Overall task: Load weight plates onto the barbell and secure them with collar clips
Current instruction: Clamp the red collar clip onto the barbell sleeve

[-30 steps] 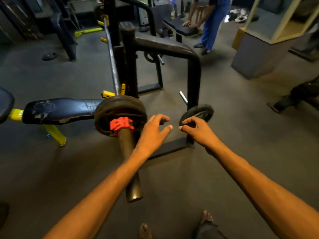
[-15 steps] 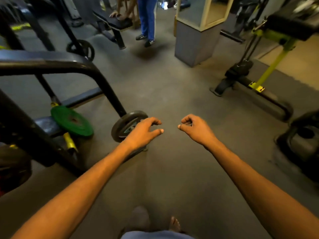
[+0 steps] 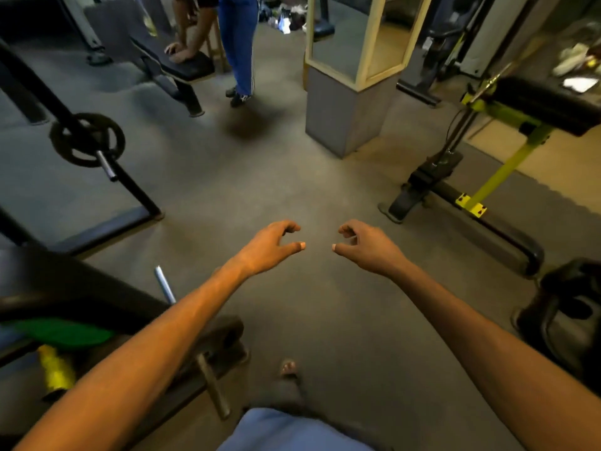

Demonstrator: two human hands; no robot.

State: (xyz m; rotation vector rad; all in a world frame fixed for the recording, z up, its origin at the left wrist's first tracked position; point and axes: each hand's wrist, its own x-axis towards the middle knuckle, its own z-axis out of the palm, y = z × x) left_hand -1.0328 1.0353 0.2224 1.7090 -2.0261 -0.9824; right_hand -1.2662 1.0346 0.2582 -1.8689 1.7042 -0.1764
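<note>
Both hands, left hand and right hand, hover empty with fingers loosely curled, apparently ready for grabbing; nearest black spoked iron weight plate hangs on a peg far up-left of them.

2 bare forearms, no sleeves, hands ungloved, pale blue garment at the legs, bare toes

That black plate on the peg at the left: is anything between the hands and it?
Nothing visible blocks it. Both hands, left and right, are empty over bare floor, and the plate hangs on its peg beyond open floor, up and left of them.
</note>
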